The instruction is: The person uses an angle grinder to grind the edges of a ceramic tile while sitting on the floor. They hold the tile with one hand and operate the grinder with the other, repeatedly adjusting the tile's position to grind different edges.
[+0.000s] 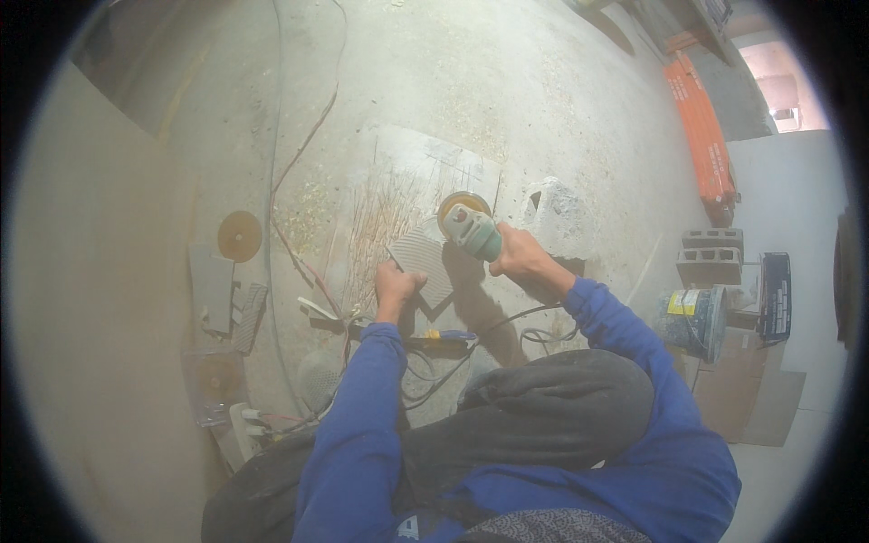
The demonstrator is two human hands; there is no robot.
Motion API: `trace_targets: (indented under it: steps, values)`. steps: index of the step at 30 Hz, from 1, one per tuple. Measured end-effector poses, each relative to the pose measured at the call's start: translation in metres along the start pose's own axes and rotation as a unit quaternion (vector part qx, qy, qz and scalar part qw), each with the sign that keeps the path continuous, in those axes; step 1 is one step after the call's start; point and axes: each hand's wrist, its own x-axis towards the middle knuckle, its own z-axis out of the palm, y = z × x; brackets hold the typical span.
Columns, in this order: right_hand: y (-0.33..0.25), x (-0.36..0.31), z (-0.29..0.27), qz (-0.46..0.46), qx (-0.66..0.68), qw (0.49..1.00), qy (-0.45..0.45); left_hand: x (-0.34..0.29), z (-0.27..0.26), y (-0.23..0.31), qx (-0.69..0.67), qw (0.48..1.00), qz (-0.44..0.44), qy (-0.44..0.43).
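Note:
My right hand [522, 254] is wrapped round the body of a green and grey angle grinder [474, 233]. Its tan round disc [447, 209] lies by the upper right edge of a grey tile piece [424, 265] with ridged lines. My left hand [396, 286] grips that tile piece at its left lower edge, thumb on top. Under both is a pale board [398, 167] scored with many reddish cut lines. Whether the disc touches the tile I cannot tell. Dust hazes the view.
Cables [274, 181] run along the floor at left, near a loose cutting disc [240, 236] and tile offcuts [214, 288]. A power strip [243, 434] lies by my left knee. A broken concrete block [555, 214], a bucket [692, 321] and hollow blocks [711, 256] stand at right.

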Motion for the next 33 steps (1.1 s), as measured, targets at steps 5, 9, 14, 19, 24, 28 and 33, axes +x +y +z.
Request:
trace_targets:
  steps: [5,9,14,19,24,28,33]
  values:
    - [-0.002,-0.001,-0.001,-0.001,-0.001,1.0,-0.001,-0.001,-0.001,-0.002,-0.034,0.999,-0.015,-0.007]
    - [-0.001,-0.002,-0.001,-0.008,0.003,1.0,0.003,-0.002,-0.001,0.001,-0.021,1.0,-0.007,-0.006]
    - [0.002,0.0,0.0,-0.005,0.013,1.0,0.0,-0.003,0.0,0.003,-0.029,0.999,-0.024,-0.004]
    - [0.001,0.0,-0.001,-0.009,0.023,1.0,-0.004,-0.002,0.0,0.001,-0.048,0.999,-0.012,-0.009]
    - [-0.003,0.0,-0.004,0.0,0.009,1.0,-0.015,-0.003,0.0,0.001,-0.043,0.999,-0.008,-0.007]
    - [-0.006,0.0,-0.005,0.016,-0.022,0.999,-0.018,-0.003,0.0,0.001,-0.038,0.999,-0.011,-0.008]
    - [-0.008,-0.002,-0.006,0.012,-0.001,1.0,-0.021,-0.001,0.0,-0.001,-0.031,0.999,-0.009,-0.01]
